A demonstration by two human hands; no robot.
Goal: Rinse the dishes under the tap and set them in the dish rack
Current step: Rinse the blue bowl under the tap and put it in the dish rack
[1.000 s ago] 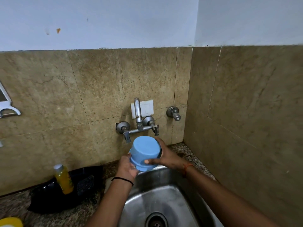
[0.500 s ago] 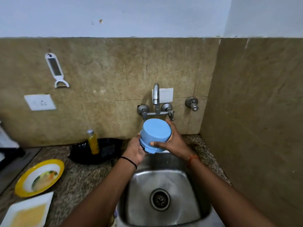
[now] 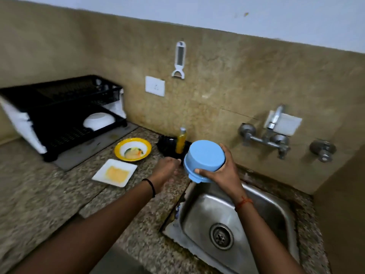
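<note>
My right hand (image 3: 222, 175) grips a light blue bowl (image 3: 205, 158), held upside down over the left rim of the steel sink (image 3: 262, 202). My left hand (image 3: 165, 171) hovers just left of the bowl, fingers relaxed, holding nothing. The tap (image 3: 273, 123) is on the wall to the right, well clear of the bowl. A black two-tier dish rack (image 3: 59, 107) stands at the far left with a white bowl (image 3: 98, 120) upside down on its lower tier. A soiled yellow-rimmed bowl (image 3: 132, 149) and a soiled white square plate (image 3: 115, 172) lie on the counter.
A yellow soap bottle (image 3: 181, 141) stands beside a black dish (image 3: 167, 147) against the wall. A peeler (image 3: 179, 60) and a wall socket (image 3: 155, 86) are on the tiled wall. A grey mat (image 3: 92, 149) lies under the rack. Speckled granite counter (image 3: 49, 194) spreads left.
The view has swung left, bringing the dish rack into sight. My left hand has let go of the blue bowl. The bowl has moved away from the tap, leftwards.
</note>
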